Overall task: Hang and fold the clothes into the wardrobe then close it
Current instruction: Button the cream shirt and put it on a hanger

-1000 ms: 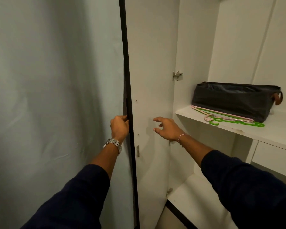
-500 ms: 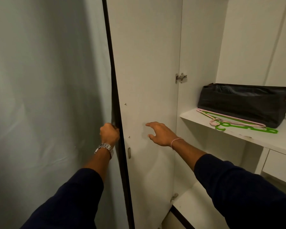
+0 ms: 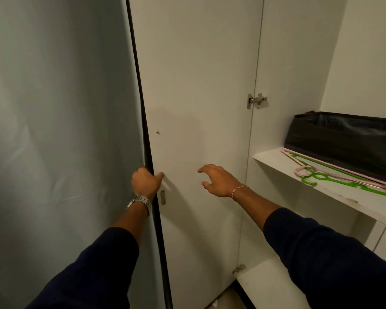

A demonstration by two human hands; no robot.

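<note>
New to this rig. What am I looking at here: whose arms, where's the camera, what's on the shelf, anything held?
No robot: these are a person's bare hands, filmed by one wide-angle camera worn on the head, looking forward and down. The left hand grips the dark edge of the open wardrobe door. The right hand hangs open in front of the door's inner face, holding nothing. On the shelf at right lie a pink hanger and a green hanger, in front of a black fabric box. No clothes are in view.
</note>
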